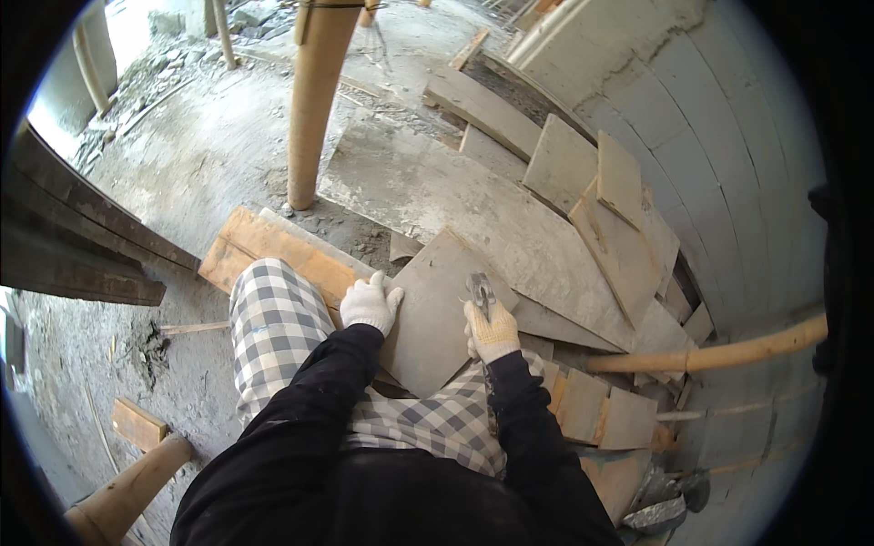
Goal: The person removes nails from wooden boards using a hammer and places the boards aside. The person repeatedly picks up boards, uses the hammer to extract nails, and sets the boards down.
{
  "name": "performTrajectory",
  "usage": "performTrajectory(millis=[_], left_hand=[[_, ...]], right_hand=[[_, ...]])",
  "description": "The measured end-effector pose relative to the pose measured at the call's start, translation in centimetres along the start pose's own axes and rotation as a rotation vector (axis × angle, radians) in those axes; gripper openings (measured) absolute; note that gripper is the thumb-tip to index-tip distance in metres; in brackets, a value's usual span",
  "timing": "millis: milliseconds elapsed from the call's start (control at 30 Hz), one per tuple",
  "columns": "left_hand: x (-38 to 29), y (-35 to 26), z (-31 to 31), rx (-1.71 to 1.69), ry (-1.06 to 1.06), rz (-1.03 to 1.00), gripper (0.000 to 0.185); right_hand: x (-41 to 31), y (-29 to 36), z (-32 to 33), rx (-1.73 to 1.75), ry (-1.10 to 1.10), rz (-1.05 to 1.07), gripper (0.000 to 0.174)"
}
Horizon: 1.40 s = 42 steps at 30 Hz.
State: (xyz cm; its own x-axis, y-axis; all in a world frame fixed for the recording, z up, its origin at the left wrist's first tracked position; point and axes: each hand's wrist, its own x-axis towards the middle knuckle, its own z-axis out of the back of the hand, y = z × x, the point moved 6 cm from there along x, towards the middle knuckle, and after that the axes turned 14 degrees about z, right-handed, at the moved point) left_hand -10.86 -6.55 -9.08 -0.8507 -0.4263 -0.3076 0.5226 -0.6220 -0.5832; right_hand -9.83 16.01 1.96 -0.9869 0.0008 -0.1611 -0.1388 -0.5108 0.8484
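Observation:
My left hand (369,305), in a white knit glove, rests on the left edge of a grey board (437,307), beside an orange-brown wooden plank (280,252). My right hand (493,330), in a cream knit glove, is closed around a metal hand tool (481,289), whose head points away from me over the board's right part. The tool looks like pliers or pincers, but its exact kind cannot be told. The board lies tilted with one corner towards my lap. Whether my left fingers grip the board or only press on it is unclear.
A bamboo post (317,102) stands ahead. A large cement-stained panel (464,205) and stacked board pieces (618,246) lie to the right, by a block wall (717,136). A bamboo pole (717,356) juts in at right. Dark beams (89,218) extend at left; rubble (157,75) lies behind.

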Motion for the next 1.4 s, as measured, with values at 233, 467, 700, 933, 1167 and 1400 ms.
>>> performTrajectory(millis=[233, 467, 700, 933, 1167, 1400], left_hand=[[-1.8, -3.2, 1.5, 0.091, -0.242, -0.276, 0.11], [-0.8, -3.0, -0.3, 0.108, 0.031, -0.225, 0.119], [-0.6, -2.6, -0.9, 0.136, 0.057, -0.187, 0.121], [-0.6, -2.5, -0.7, 0.085, -0.048, -0.216, 0.116], [-0.5, -2.7, -0.6, 0.089, -0.039, -0.255, 0.111], [-0.8, -2.7, -1.2, 0.12, -0.052, -0.227, 0.108]], right_hand=[[6.1, 5.2, -0.9, -0.649, 0.103, 0.829, 0.034], [8.9, 5.3, -1.4, -0.803, 0.246, 0.71, 0.032], [7.7, 7.1, -3.5, -0.729, 0.326, 0.949, 0.024], [8.4, 6.7, -1.6, -0.55, 0.15, 1.018, 0.019], [10.0, 1.4, -3.5, -1.038, 0.492, 0.593, 0.041], [7.8, 7.1, -0.1, -0.511, 0.028, 1.015, 0.04]])
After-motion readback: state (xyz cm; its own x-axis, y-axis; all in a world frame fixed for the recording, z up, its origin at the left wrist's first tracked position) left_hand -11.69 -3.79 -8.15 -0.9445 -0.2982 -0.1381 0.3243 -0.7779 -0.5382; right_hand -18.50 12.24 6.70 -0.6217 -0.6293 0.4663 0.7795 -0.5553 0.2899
